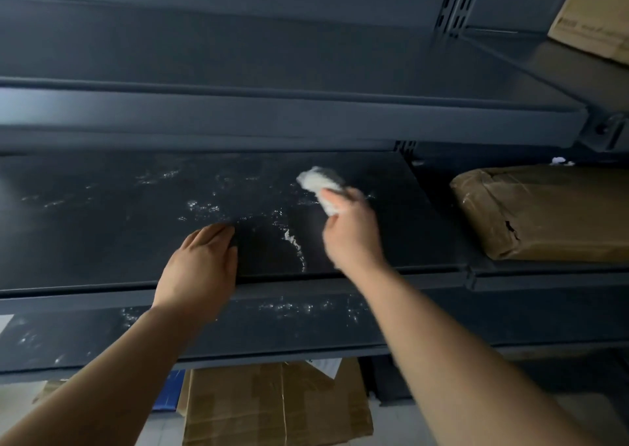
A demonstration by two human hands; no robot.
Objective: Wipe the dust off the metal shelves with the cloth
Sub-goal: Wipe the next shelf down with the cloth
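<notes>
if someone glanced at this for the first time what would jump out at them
Most likely the white cloth in the right hand, pressed on the dark metal shelf at centre, pale against the dark metal. Next, the whitish dust smears spread over that shelf and the one below it. The left hand rests flat at the shelf's front edge, and a brown wrapped package lies on the shelf to the right.

Right hand (352, 234) holds cloth (321, 187) on middle shelf (102, 234). Left hand (200, 268) lies flat left of it. Wrapped parcel (544, 211) on the shelf to the right.
</notes>
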